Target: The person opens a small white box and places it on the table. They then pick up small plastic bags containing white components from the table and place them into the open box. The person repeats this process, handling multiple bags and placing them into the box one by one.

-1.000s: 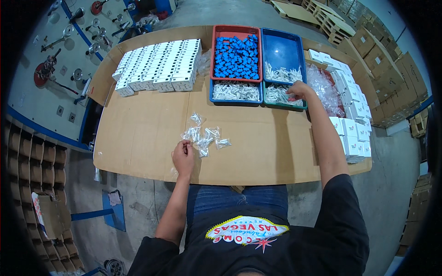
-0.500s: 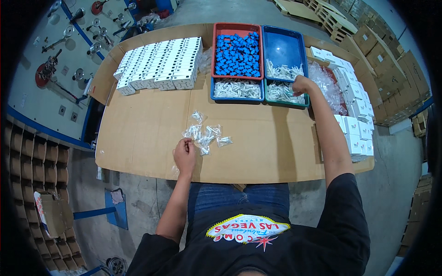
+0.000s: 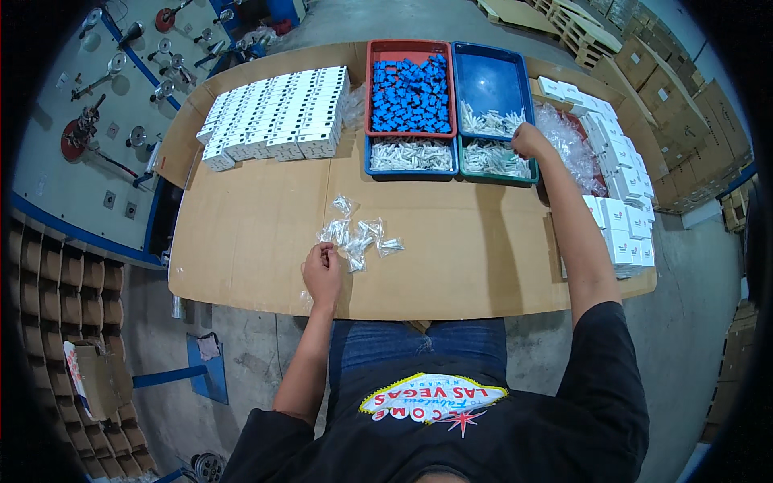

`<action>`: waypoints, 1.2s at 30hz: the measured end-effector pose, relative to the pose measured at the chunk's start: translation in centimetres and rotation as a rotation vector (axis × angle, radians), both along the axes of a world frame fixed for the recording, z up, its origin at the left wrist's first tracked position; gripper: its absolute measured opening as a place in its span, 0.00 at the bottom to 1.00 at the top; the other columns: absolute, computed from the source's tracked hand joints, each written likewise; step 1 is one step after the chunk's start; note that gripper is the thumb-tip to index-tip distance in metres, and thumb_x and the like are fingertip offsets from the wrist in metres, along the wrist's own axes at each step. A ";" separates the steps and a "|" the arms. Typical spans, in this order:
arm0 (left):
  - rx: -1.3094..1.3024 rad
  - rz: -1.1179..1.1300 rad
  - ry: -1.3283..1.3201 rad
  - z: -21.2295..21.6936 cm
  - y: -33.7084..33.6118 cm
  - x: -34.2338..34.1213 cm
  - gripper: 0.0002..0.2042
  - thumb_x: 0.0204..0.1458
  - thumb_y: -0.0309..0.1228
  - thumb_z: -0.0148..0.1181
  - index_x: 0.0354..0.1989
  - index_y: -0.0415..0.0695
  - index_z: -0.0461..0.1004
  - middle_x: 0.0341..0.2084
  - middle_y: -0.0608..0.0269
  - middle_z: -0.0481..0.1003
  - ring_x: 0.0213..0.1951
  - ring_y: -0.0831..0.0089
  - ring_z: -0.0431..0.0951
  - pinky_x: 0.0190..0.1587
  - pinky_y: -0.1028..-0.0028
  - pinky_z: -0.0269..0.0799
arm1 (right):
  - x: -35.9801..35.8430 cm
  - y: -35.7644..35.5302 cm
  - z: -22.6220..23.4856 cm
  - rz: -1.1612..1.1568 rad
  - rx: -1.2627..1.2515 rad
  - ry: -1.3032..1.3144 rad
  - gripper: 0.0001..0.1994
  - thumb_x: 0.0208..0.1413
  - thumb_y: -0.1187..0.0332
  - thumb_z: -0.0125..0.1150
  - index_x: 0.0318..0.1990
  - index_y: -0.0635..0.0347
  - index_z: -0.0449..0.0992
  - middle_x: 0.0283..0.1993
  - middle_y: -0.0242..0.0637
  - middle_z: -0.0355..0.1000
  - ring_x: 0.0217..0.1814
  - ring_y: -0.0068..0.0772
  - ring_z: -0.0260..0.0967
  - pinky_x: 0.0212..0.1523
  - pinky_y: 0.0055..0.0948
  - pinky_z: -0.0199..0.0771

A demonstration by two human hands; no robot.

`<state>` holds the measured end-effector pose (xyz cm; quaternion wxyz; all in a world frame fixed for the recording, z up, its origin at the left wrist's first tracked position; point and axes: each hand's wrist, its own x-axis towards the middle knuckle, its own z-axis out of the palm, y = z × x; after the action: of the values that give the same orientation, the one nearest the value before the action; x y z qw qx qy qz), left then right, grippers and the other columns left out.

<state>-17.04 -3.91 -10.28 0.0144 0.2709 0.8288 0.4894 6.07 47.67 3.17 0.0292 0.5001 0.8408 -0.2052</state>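
My left hand [image 3: 323, 275] is low over the cardboard-covered table, its fingers pinched together; what they hold, if anything, is hidden. Against its fingertips lies a small pile of clear plastic bags [image 3: 354, 239] with whitish, pin-like pieces inside. Another bit of clear plastic [image 3: 306, 299] shows beside the wrist. My right arm reaches far forward, and my right hand [image 3: 532, 142] is closed at the right end of the trays. It hovers where the deep blue tray [image 3: 491, 72] meets the green tray [image 3: 499, 180], both holding loose whitish pieces. Whatever is in its fingers is too small to make out.
A red tray of blue parts [image 3: 412, 92] and a blue tray of whitish pieces [image 3: 411, 155] stand to the left of these. Rows of white boxes [image 3: 278, 113] fill the far left. More white boxes [image 3: 620, 173] and clear plastic wrap [image 3: 570, 149] line the right edge.
My right hand has lifted slightly, up out of the green tray toward the deep blue one. The left hand stays by the bags, its pinch unchanged.
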 end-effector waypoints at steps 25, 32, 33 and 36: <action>-0.005 -0.045 0.052 -0.8 0.3 -0.4 0.07 0.61 0.27 0.59 0.42 0.37 0.79 0.30 0.57 0.82 0.30 0.73 0.82 0.35 0.72 0.75 | 2.9 0.6 -8.3 -0.197 0.111 0.575 0.12 0.52 0.68 0.66 0.43 0.62 0.81 0.33 0.44 0.81 0.38 0.42 0.81 0.42 0.39 0.80; -0.008 -0.048 0.138 -1.2 1.0 -0.5 0.07 0.61 0.29 0.61 0.41 0.37 0.80 0.29 0.58 0.82 0.32 0.73 0.82 0.37 0.74 0.76 | 16.4 10.1 -3.1 -0.249 0.433 0.152 0.12 0.53 0.61 0.61 0.27 0.61 0.82 0.26 0.36 0.78 0.24 0.25 0.72 0.24 0.30 0.69; -0.027 -0.035 0.124 -1.2 0.7 -0.6 0.07 0.61 0.29 0.61 0.41 0.37 0.80 0.29 0.58 0.82 0.31 0.74 0.82 0.36 0.73 0.76 | 17.5 10.3 -3.2 -0.523 0.164 0.850 0.15 0.56 0.61 0.62 0.40 0.65 0.83 0.34 0.38 0.82 0.27 0.25 0.75 0.25 0.28 0.69; -0.068 -0.020 -0.007 -0.8 0.6 -0.3 0.07 0.58 0.31 0.59 0.41 0.45 0.80 0.33 0.63 0.81 0.33 0.65 0.79 0.46 0.66 0.66 | 16.5 9.5 -1.4 -0.655 0.221 0.865 0.20 0.60 0.64 0.62 0.55 0.67 0.77 0.43 0.40 0.81 0.30 0.28 0.78 0.27 0.27 0.74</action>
<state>-17.37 -3.33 -11.13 0.0312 0.2768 0.8421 0.4618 22.57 57.16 1.76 -0.4368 0.6055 0.5934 -0.3006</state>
